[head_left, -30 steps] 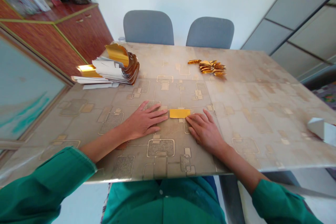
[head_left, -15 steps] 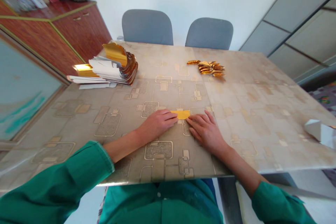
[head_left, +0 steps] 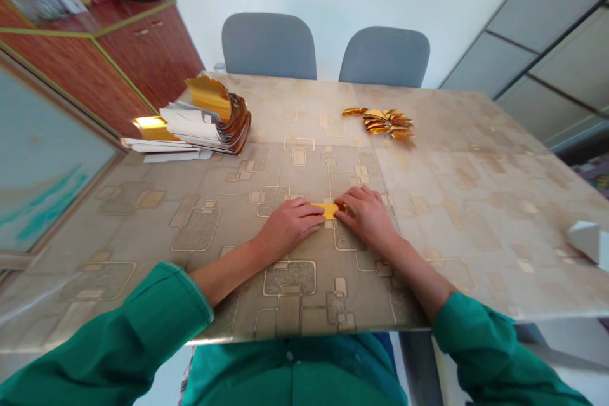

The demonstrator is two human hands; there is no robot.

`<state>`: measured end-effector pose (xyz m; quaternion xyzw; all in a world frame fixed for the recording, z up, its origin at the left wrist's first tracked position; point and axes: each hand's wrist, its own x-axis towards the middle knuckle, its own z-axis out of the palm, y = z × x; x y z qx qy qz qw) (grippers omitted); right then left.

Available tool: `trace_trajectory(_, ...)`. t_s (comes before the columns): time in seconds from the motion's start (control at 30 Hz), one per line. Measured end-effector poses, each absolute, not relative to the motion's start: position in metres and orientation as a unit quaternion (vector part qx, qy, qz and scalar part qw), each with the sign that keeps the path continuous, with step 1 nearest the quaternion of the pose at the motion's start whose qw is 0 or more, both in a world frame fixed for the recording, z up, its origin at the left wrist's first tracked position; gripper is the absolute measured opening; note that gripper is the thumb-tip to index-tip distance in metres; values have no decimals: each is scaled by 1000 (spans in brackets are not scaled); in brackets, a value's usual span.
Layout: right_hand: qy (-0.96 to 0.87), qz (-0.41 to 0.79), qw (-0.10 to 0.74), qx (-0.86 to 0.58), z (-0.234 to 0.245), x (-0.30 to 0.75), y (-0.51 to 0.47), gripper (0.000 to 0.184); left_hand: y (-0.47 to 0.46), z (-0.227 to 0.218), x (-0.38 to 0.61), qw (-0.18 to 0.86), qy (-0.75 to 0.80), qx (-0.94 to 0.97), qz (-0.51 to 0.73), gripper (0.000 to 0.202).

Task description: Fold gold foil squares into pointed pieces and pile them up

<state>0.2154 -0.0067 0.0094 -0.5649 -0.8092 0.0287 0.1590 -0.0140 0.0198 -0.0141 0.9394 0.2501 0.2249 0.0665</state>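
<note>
A small folded strip of gold foil paper [head_left: 329,212] lies on the patterned tablecloth [head_left: 295,181] in front of me. My left hand [head_left: 294,226] has its fingers together and closed on the strip's left end. At the right end, my right hand [head_left: 367,219] pinches the paper between thumb and fingers, and a darker shiny bit shows there. Both ends of the strip are partly hidden under my fingers.
At the back left stands a stack of gold and white paper sheets [head_left: 204,124]. Several folded gold pieces [head_left: 387,124] lie in a pile at the back right. A white paper object [head_left: 587,241] sits near the right edge. Two grey chairs [head_left: 269,44] are behind the table.
My right hand has gone from fingers laid out by the strip's right end to a pinch on it. Less of the strip shows now. My left hand stays nearly in place.
</note>
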Motion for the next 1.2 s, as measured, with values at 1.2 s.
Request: trace_trajectory(1.2, -840, -75, 192, -503, 9, 216, -18, 25, 19, -1, -15, 55, 291, 925, 239, 29)
